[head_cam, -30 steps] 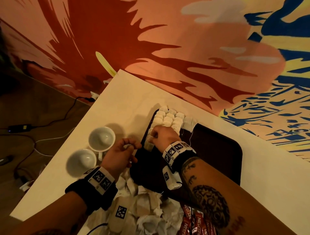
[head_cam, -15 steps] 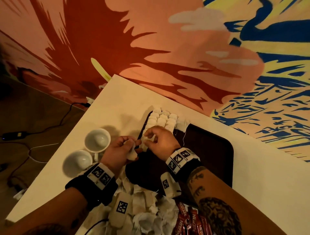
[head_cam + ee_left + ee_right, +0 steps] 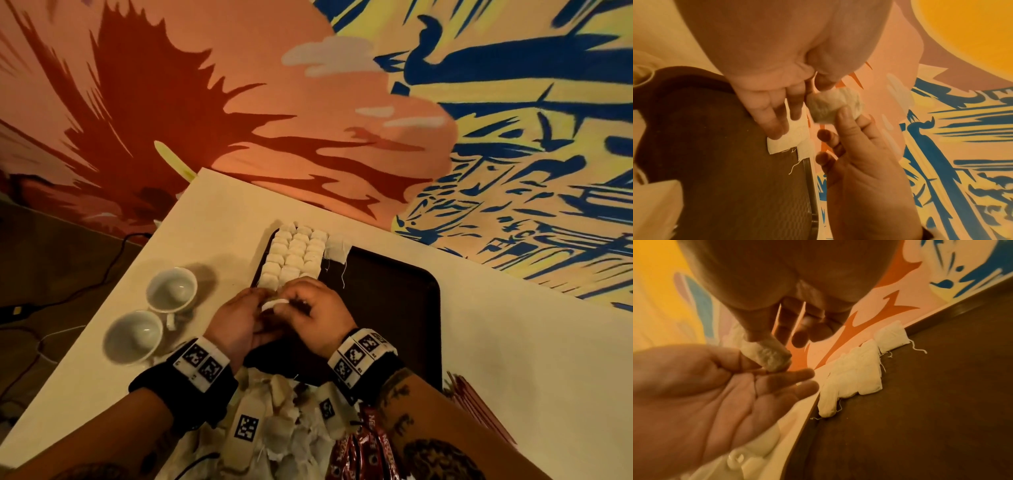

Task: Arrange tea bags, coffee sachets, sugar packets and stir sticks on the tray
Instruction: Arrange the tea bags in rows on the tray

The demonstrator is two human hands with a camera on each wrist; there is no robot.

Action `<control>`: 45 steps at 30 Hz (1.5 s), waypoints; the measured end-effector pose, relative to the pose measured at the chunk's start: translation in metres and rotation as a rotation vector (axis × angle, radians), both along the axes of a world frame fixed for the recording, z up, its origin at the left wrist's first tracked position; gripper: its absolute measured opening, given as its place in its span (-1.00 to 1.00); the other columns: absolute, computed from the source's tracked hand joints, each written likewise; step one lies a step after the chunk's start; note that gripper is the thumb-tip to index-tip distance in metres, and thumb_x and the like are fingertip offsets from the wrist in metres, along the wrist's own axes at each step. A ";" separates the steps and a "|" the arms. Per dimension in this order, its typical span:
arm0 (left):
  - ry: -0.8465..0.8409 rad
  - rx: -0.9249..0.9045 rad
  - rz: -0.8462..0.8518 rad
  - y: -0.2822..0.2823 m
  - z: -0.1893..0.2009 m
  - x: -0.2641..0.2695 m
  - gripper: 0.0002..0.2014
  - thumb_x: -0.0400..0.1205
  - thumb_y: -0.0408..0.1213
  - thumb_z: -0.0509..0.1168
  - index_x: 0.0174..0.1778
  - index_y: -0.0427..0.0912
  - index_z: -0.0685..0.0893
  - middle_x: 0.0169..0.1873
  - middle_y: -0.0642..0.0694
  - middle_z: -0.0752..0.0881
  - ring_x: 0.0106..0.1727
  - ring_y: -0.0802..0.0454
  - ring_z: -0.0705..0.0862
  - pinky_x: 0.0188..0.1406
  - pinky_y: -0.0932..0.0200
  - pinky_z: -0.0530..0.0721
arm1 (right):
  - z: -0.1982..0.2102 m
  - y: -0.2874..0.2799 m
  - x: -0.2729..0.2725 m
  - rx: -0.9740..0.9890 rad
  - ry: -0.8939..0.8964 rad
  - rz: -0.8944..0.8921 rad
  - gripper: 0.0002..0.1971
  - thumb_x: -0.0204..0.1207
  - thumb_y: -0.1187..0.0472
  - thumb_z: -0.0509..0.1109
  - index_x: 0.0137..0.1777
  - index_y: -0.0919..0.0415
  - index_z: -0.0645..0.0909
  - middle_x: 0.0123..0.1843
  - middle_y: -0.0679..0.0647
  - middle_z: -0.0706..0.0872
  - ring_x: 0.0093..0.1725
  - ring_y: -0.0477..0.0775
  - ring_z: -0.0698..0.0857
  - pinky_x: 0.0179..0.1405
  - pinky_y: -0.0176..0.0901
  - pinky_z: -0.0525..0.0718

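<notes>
A single tea bag (image 3: 274, 303) sits mid-frame, pinched between the left hand (image 3: 236, 322) and the right hand (image 3: 317, 315), apparently being passed or squared up for laying down. Just above it, neat rows of tea bags (image 3: 296, 255) fill the dark tray's (image 3: 394, 298) upper-left corner. A loose heap of tea bags (image 3: 284, 428) waits at the bottom.

Black wristbands (image 3: 191, 394) carry white blocks printed with square black codes (two per wrist); dark tattoos (image 3: 442, 455) mark the right forearm.
</notes>
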State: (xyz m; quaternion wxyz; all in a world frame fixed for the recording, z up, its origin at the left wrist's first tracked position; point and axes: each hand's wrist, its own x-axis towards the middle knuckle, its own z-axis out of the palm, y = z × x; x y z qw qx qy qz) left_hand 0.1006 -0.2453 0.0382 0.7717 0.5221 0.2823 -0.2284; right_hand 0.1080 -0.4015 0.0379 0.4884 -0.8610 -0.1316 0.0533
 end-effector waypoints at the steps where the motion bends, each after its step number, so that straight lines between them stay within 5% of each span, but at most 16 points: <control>1: -0.010 -0.009 -0.002 -0.001 0.000 -0.002 -0.74 0.75 -0.27 0.14 0.25 -0.20 0.67 0.11 -0.23 0.81 0.15 -0.18 0.79 0.16 -0.19 0.76 | 0.002 -0.003 -0.001 0.013 0.056 -0.052 -0.96 0.53 -0.01 0.49 -0.13 -0.17 0.69 -0.11 -0.15 0.75 -0.08 -0.18 0.72 0.04 -0.15 0.70; 4: -0.072 -0.066 -0.031 -0.002 0.007 -0.008 -0.67 0.65 -0.35 0.14 0.28 -0.16 0.67 0.16 -0.18 0.80 0.24 -0.15 0.74 0.35 -0.24 0.62 | 0.002 -0.011 -0.001 0.041 0.139 -0.158 -0.93 0.59 0.03 0.48 -0.09 -0.15 0.65 -0.10 -0.12 0.83 -0.07 -0.17 0.78 0.08 -0.07 0.75; 7: -0.147 -0.049 -0.153 -0.007 0.016 -0.015 -0.61 0.42 -0.35 0.35 0.19 -0.15 0.72 0.08 -0.16 0.83 0.15 -0.07 0.77 0.25 -0.10 0.66 | 0.007 -0.015 -0.002 0.037 0.146 -0.214 -0.91 0.59 0.04 0.49 -0.03 0.01 0.69 -0.07 -0.07 0.84 -0.03 -0.13 0.79 0.11 -0.04 0.75; 13: -0.307 0.330 -0.248 -0.007 0.009 -0.020 -0.92 0.62 -0.28 0.45 -0.01 -0.18 0.78 -0.17 -0.16 0.85 -0.09 -0.15 0.82 0.03 -0.04 0.77 | 0.006 -0.013 -0.010 0.087 0.189 -0.223 -0.74 0.40 -0.14 0.54 0.01 -0.08 0.70 -0.04 -0.01 0.83 0.00 0.01 0.81 0.12 0.13 0.76; 16: -0.318 0.374 -0.285 -0.005 0.008 -0.022 -0.93 0.60 -0.23 0.49 -0.08 -0.14 0.80 -0.25 -0.12 0.84 -0.24 -0.01 0.76 -0.08 0.02 0.76 | 0.005 -0.014 -0.013 0.064 0.193 -0.179 -0.86 0.44 -0.02 0.57 -0.08 -0.25 0.68 -0.09 -0.03 0.84 -0.06 -0.02 0.81 0.07 0.07 0.77; 22: -0.249 0.364 -0.322 0.005 -0.002 -0.022 -0.97 0.60 -0.30 0.46 -0.07 -0.12 0.77 -0.26 -0.08 0.79 -0.21 0.02 0.73 -0.18 0.07 0.75 | -0.002 -0.014 -0.014 -0.022 0.186 -0.162 -0.74 0.52 0.14 0.57 -0.21 -0.29 0.63 -0.16 -0.06 0.81 -0.14 -0.10 0.77 -0.05 -0.22 0.72; 28: -0.234 0.678 -0.298 0.030 -0.028 0.004 -0.83 0.64 -0.22 0.37 -0.15 0.20 0.75 -0.06 0.08 0.79 -0.08 0.02 0.73 0.08 -0.01 0.72 | -0.018 -0.027 0.007 -0.250 0.312 -0.194 -0.90 0.55 -0.01 0.50 -0.06 -0.10 0.63 -0.16 -0.14 0.74 -0.14 -0.12 0.71 -0.16 -0.32 0.57; 31: -0.196 0.898 -0.396 0.036 -0.039 0.016 -0.84 0.64 -0.22 0.35 0.01 0.18 0.71 0.09 0.08 0.77 0.04 0.02 0.72 0.19 0.08 0.66 | -0.026 -0.026 0.018 -0.428 0.430 -0.017 -0.90 0.55 -0.02 0.45 -0.09 -0.08 0.60 -0.12 -0.08 0.70 -0.10 -0.03 0.69 -0.18 -0.20 0.58; 35: -0.178 1.021 -0.660 0.045 -0.059 0.028 -0.60 0.50 -0.07 0.30 0.29 0.16 0.65 0.16 -0.01 0.78 0.15 -0.07 0.74 0.26 -0.02 0.68 | -0.037 -0.013 0.030 -0.586 0.505 0.166 -0.91 0.53 -0.02 0.47 -0.10 -0.15 0.59 -0.08 -0.09 0.66 -0.07 -0.02 0.66 -0.15 -0.17 0.59; 37: -0.179 1.050 -0.754 0.047 -0.069 0.030 -0.48 0.40 -0.03 0.21 0.33 0.20 0.60 0.14 0.00 0.77 0.15 -0.07 0.73 0.25 0.02 0.67 | -0.041 -0.007 0.039 -0.580 0.518 0.139 -0.92 0.53 -0.03 0.46 -0.12 -0.15 0.60 -0.04 -0.06 0.69 -0.03 0.00 0.69 -0.10 -0.16 0.63; 41: -0.197 1.003 -0.727 0.046 -0.069 0.030 -0.56 0.52 -0.22 0.24 0.32 0.21 0.60 0.07 0.03 0.78 0.08 -0.02 0.73 0.16 0.11 0.65 | -0.046 0.000 0.055 -0.573 0.499 0.025 -0.94 0.57 -0.04 0.44 -0.08 -0.12 0.66 -0.02 -0.05 0.70 0.01 0.01 0.70 -0.13 -0.20 0.58; 45: -0.197 0.962 -0.684 0.050 -0.070 0.029 -0.47 0.50 -0.37 0.24 0.36 0.19 0.60 0.09 -0.01 0.77 0.14 -0.07 0.73 0.21 0.06 0.68 | -0.049 0.002 0.070 -0.574 0.491 -0.064 -0.80 0.55 -0.02 0.45 0.08 0.03 0.73 0.10 0.06 0.76 0.09 0.09 0.72 0.10 -0.10 0.71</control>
